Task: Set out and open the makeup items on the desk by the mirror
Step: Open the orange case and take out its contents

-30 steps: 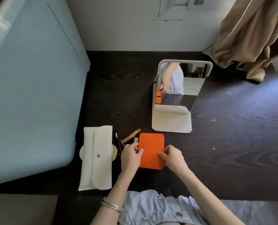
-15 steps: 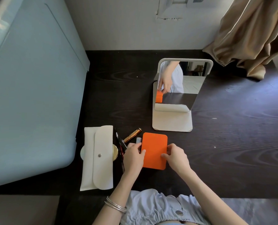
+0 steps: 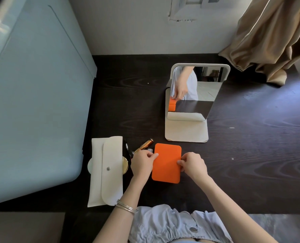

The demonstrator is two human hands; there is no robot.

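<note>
An orange rectangular case (image 3: 166, 162) lies flat and closed on the dark desk (image 3: 250, 155), just in front of the white standing mirror (image 3: 194, 95). My left hand (image 3: 142, 163) pinches its left edge and my right hand (image 3: 193, 163) pinches its right edge. Left of the case lie a gold tube (image 3: 144, 145), a thin black pencil (image 3: 127, 149) and a small silver item partly hidden by my left hand. A cream pouch (image 3: 107, 171) with a snap lies closed further left, on top of a round gold compact (image 3: 124, 165).
A pale blue cabinet (image 3: 31, 102) walls off the desk's left side. A beige curtain (image 3: 271, 35) hangs over the far right corner. Dark desk surface stretches to the right of the mirror and the case.
The orange case has shifted slightly to the right, with both hands staying on its edges. The other items have not moved.
</note>
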